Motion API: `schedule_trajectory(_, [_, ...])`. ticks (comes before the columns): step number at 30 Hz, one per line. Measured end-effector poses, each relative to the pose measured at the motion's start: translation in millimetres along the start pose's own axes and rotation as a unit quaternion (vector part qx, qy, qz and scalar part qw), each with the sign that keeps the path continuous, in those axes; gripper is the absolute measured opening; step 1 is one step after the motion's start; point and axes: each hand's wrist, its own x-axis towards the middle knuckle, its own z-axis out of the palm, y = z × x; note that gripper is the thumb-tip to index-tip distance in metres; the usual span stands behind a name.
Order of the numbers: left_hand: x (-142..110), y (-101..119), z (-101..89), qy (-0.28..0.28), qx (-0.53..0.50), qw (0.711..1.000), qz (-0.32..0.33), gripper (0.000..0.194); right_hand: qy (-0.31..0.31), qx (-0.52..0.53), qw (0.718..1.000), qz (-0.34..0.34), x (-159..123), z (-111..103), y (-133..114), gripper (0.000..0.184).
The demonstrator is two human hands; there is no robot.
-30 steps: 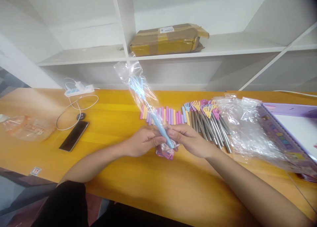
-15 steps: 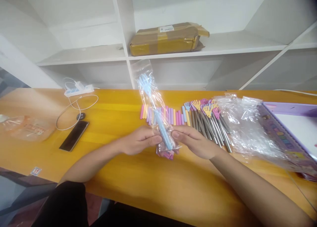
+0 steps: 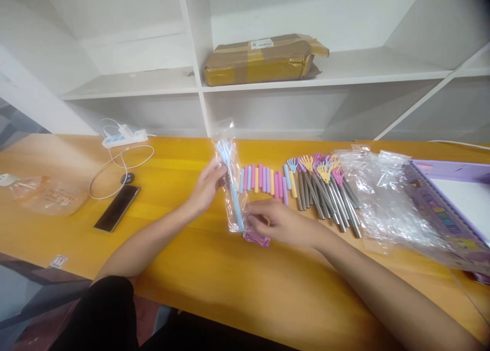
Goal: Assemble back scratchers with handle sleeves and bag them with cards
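Observation:
My left hand (image 3: 206,187) holds the upper part of a clear plastic sleeve (image 3: 231,187) with a blue hand-shaped scratcher inside it. My right hand (image 3: 277,224) rests low on the yellow table (image 3: 184,269), fingers at the sleeve's bottom end and on a small pink packet (image 3: 257,239). Just behind lie a row of pastel handle grips (image 3: 264,178) and a bunch of scratchers with metal shafts and coloured hand heads (image 3: 323,190).
A heap of clear plastic bags (image 3: 383,198) and a purple box (image 3: 451,198) lie at the right. A black phone (image 3: 117,208), cable, white power strip (image 3: 124,136) and an orange-printed bag (image 3: 46,198) sit at the left. A brown parcel (image 3: 264,60) is on the white shelf.
The bagged blue scratcher has come down from a raised tilt to near the table. My left hand slid up to its top; my right hand dropped to its lower end.

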Motion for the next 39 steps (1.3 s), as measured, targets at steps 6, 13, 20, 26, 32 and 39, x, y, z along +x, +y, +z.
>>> schedule_trajectory(6, [19, -2, -20.4, -0.010, 0.084, 0.995, 0.044, 0.028, -0.139, -0.006, 0.990, 0.023, 7, 21, 6, 0.016])
schedule_trajectory(13, [17, -4, -17.7, -0.122, 0.145, 0.981, -0.033, 0.029, -0.326, 0.068, 0.926, 0.176, 1, 30, -5, 0.018])
schedule_trajectory(20, [14, -3, -16.9, -0.135, 0.201, 0.969, -0.053, 0.027, -0.050, -0.206, 0.959, 0.188, -21, 7, 5, 0.037])
schedule_trajectory(26, [10, -1, -14.5, -0.138, 0.215, 0.965, -0.056, 0.035, -0.036, -0.300, 0.919, 0.253, -15, 4, 18, 0.027])
schedule_trajectory(32, [8, -1, -14.5, -0.134, 0.227, 0.964, -0.025, 0.039, -0.068, -0.229, 0.942, 0.234, -7, 3, 31, 0.029])
schedule_trajectory(39, [6, 0, -10.8, -0.122, 0.200, 0.971, -0.040, 0.049, -0.098, -0.158, 0.962, 0.199, -4, -16, 41, 0.012])
